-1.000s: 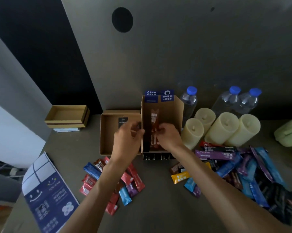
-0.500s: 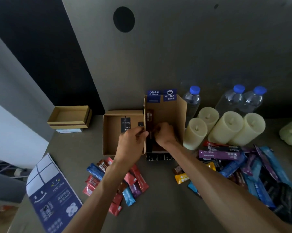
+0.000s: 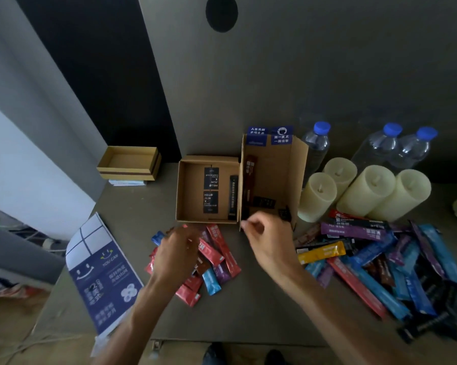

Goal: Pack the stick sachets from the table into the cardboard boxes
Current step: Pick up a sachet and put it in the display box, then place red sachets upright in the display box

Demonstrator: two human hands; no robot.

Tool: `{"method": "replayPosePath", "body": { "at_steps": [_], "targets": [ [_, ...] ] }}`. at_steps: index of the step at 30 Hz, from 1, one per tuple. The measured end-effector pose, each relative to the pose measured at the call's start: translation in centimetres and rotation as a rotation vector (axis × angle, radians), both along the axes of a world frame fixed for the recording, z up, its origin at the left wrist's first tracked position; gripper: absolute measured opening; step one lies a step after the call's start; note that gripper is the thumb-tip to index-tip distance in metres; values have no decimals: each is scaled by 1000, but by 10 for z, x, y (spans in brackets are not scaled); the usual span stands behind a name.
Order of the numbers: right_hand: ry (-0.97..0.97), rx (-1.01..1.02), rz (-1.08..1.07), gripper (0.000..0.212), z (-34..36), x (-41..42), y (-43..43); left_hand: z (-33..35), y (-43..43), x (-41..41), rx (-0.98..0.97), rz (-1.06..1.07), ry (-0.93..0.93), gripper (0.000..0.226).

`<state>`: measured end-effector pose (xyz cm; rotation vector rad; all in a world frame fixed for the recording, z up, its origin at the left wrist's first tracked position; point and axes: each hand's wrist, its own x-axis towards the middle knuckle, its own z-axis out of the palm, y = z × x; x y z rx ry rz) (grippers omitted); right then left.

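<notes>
Two open cardboard boxes stand side by side at the back of the table. The shallow left box [image 3: 181, 191] holds a black sachet [image 3: 233, 197] and black cards. In the taller right box [image 3: 296, 164] a brown sachet [image 3: 249, 177] lies along the left wall. A small pile of red, blue and purple sachets [image 3: 217, 255] lies in front of the left box, and my left hand [image 3: 176, 255] hovers low over it, blurred, its fingertips hidden. My right hand [image 3: 268, 239] is just in front of the right box, fingers loosely curled and holding nothing. A big heap of sachets [image 3: 375, 256] spreads to the right.
Several pale candles [image 3: 318, 196] and three water bottles [image 3: 315, 146] stand right of the boxes. A blue and white leaflet [image 3: 101, 275] lies at the left table edge. A small stacked box [image 3: 128, 163] sits at the back left. A grey panel rises behind the table.
Both hands have pulled back out of the right box toward me. The brown sachet stays inside along the left wall. My left hand dropped onto the small pile.
</notes>
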<state>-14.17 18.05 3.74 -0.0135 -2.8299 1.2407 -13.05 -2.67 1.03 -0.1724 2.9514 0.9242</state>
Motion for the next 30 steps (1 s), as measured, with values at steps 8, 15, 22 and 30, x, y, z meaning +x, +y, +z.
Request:
{"method": "replayPosePath", "body": {
  "at_steps": [8, 15, 22, 30],
  "targets": [
    [-257, 169, 194, 30, -55, 32, -38, -20, -14, 5, -457, -253, 39, 63],
    [-281, 161, 226, 12, -65, 18, -54, -29, -25, 1, -366, -246, 55, 46],
    [-344, -73, 199, 10, -44, 33, -30, -25, -49, -13, -242, -253, 4, 52],
    [-648, -923, 111, 20, 17, 33, 12, -22, -30, 9, -243, -336, 107, 79]
  ]
}}
